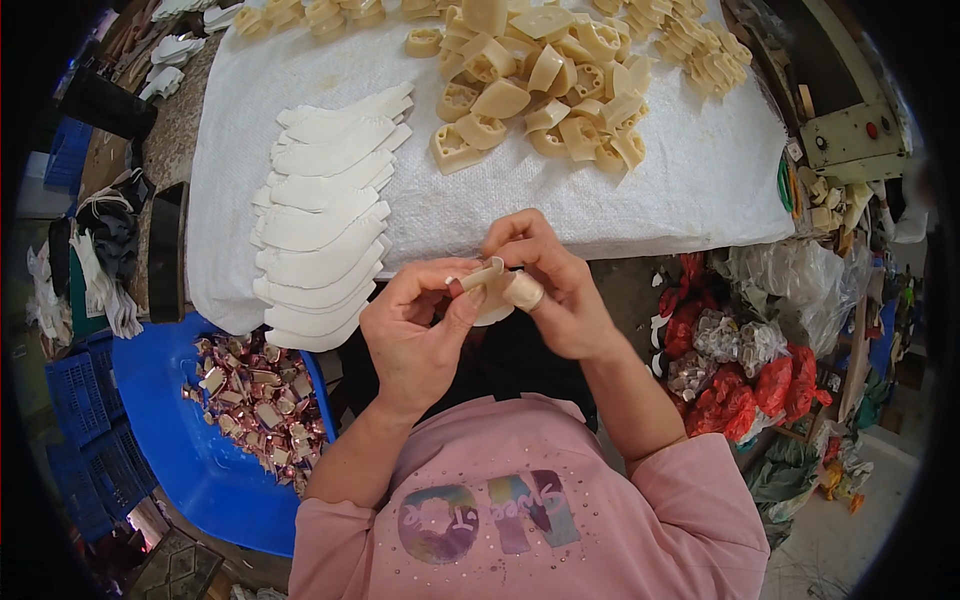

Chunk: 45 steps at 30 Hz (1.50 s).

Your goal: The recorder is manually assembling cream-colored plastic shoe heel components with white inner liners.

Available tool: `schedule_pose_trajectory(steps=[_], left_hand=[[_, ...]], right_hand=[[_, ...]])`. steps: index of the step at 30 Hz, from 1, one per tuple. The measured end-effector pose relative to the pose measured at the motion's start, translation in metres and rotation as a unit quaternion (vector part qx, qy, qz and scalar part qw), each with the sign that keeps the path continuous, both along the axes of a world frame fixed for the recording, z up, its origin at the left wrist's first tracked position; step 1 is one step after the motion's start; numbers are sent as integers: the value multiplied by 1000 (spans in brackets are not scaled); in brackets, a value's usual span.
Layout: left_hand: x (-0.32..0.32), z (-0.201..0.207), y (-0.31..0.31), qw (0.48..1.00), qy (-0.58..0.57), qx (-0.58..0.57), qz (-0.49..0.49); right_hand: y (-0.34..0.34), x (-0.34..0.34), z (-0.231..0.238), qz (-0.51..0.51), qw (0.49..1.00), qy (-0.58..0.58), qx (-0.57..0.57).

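Observation:
Just past the table's front edge, my left hand [412, 335] and my right hand [553, 285] come together on a small cream-white piece [491, 306]. My left thumb and fingers pinch its left side. The right fingers are bent over its upper side, and a beige wrap covers my right thumb. Part of the piece curls up between the fingertips; its full shape is hidden. To the left, flat white curved pieces [320, 215] lie overlapped in a long row. Beyond my hands is a heap of hollow beige plastic pieces [550, 80].
A white woven sheet [690, 190] covers the table. Beside my left arm stands a blue basin [170, 400] holding many shiny pink-and-cream pieces [260, 400]. Red plastic bags [740, 395] and clear bags [790, 280] crowd the right side. A greenish machine box [855, 140] stands at the far right.

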<state>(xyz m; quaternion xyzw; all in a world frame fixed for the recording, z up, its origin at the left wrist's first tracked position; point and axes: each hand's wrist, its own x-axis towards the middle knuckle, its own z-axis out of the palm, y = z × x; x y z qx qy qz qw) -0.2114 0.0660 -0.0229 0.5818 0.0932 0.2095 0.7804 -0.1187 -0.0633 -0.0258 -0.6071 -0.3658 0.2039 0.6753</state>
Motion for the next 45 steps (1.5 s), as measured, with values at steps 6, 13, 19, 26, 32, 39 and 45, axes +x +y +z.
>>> schedule_pose_trajectory(steps=[6, 13, 19, 26, 32, 39, 45], left_hand=[[2, 3, -2, 999, 7, 41, 12], [-1, 13, 2, 985, 45, 165, 13], [0, 12, 16, 971, 3, 238, 1], [1, 11, 15, 910, -128, 395, 1], [-1, 6, 17, 972, 4, 217, -91], [3, 2, -2, 971, 65, -98, -210], [1, 4, -8, 989, 66, -12, -130]], right_hand=[[7, -5, 4, -81, 996, -30, -17], [4, -4, 10, -106, 980, -160, -52], [-3, 3, 8, -23, 999, -27, 36], [-13, 24, 17, 93, 977, 184, -58], [-14, 24, 22, -19, 987, -159, -20], [-11, 3, 14, -34, 984, -173, -36], [-8, -6, 6, -37, 999, 26, -30]])
